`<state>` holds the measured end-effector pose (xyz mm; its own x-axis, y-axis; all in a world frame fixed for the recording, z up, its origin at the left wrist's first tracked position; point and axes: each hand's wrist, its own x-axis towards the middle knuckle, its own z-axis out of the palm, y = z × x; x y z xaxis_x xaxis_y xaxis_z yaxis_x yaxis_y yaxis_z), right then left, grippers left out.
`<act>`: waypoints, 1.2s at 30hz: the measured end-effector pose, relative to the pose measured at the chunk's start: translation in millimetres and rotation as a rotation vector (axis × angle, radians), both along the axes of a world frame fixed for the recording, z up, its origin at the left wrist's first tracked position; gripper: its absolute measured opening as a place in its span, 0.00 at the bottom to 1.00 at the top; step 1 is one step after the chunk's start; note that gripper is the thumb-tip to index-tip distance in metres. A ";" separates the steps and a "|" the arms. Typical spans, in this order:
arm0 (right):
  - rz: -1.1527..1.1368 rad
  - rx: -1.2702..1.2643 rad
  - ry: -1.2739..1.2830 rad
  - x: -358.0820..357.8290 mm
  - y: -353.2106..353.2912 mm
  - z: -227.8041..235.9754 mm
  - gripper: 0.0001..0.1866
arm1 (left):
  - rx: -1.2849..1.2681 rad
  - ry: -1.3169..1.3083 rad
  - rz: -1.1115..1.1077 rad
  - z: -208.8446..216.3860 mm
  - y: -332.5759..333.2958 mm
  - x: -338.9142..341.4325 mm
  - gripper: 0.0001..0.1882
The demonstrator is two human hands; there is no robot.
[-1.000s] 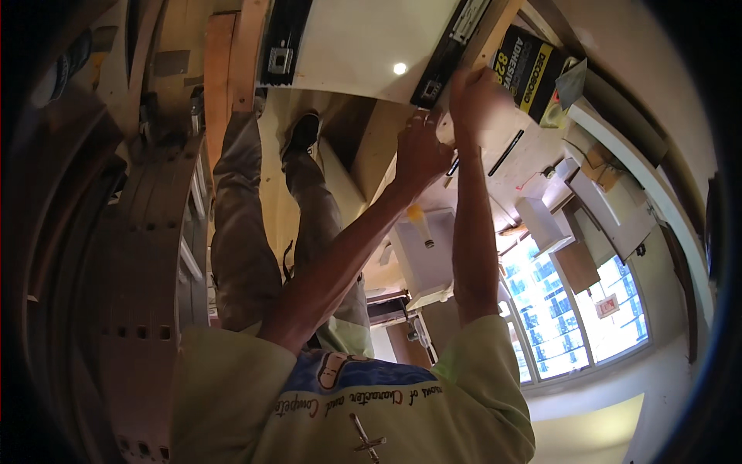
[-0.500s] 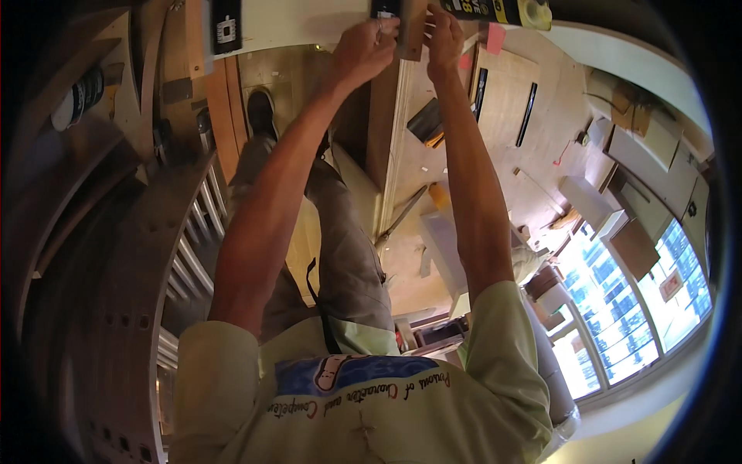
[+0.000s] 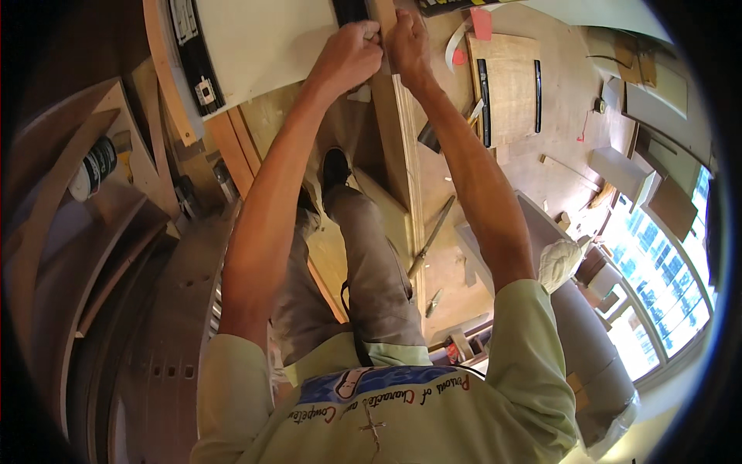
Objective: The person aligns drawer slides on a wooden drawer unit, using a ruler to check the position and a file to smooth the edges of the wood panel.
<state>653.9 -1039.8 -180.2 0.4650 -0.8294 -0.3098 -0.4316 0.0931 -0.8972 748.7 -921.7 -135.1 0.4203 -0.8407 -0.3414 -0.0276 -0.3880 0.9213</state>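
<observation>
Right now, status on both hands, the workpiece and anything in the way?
Left hand at near end of black rail, right hand at wooden strip; grips unclear. Rail along right side of white panel. Left hand hides rail's near end.

Carpentry workshop: wooden panel (image 3: pixel 510 93), black slides (image 3: pixel 538 97)

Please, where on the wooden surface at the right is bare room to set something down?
Bare wood lies between the plywood board with black strips and the dark round item; also below that board, left of the thin stick. Crowded: around the left hand and right hand beside the wooden rail, and near the windows, with panels.
</observation>
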 end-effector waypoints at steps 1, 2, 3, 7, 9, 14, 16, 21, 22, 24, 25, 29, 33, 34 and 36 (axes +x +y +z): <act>-0.013 -0.032 -0.004 -0.8 0.8 -6.9 0.22 | 0.007 -0.022 -0.030 -1.8 7.0 -2.8 0.25; -0.026 -0.061 -0.003 -0.9 2.3 -8.3 0.22 | 0.018 -0.041 -0.061 -3.3 11.8 -5.1 0.24; -0.036 -0.090 -0.029 -0.4 1.4 -9.4 0.22 | -0.016 -0.173 -0.088 -4.6 13.0 -4.4 0.24; -0.013 -0.093 -0.065 -2.1 2.2 -5.8 0.22 | -0.174 -0.645 -0.095 -16.9 13.3 2.7 0.23; 0.048 -0.178 -0.003 -1.2 0.7 1.2 0.26 | -0.128 -0.697 -0.145 -13.5 10.1 10.6 0.26; -0.014 -0.334 0.047 3.0 6.2 -13.8 0.26 | -0.364 -0.841 -0.069 -27.6 9.9 18.8 0.25; -0.006 -0.307 0.024 4.3 9.3 -6.4 0.25 | -0.321 -0.720 -0.093 -29.3 9.4 21.8 0.24; 0.014 -0.410 0.011 1.7 6.5 -11.0 0.24 | -0.385 -0.718 -0.050 -36.2 8.1 19.2 0.23; 0.030 -0.414 0.028 0.4 5.2 -12.5 0.24 | -0.392 -0.714 -0.045 -39.1 9.8 18.8 0.24; 0.015 -0.399 0.004 2.0 4.4 -17.1 0.24 | -0.424 -0.711 -0.041 -41.7 11.7 21.1 0.23; -0.017 -0.377 -0.030 -0.9 1.6 -18.8 0.24 | -0.449 -0.703 -0.045 -42.6 8.6 19.2 0.23; -0.097 -0.044 -0.202 -1.4 -7.2 -24.3 0.28 | -0.440 -0.727 -0.075 -42.0 6.9 23.1 0.21; -0.041 0.029 -0.580 -32.6 25.5 -12.3 0.33 | -0.389 -0.650 -0.069 -39.8 10.9 28.9 0.21; -0.061 0.018 -0.664 -42.0 41.3 -14.3 0.35 | -0.381 -0.628 -0.063 -39.8 11.4 28.8 0.21; -0.109 -0.178 -0.670 -53.9 67.0 -32.9 0.31 | -0.418 -0.608 -0.079 -41.7 10.5 29.6 0.21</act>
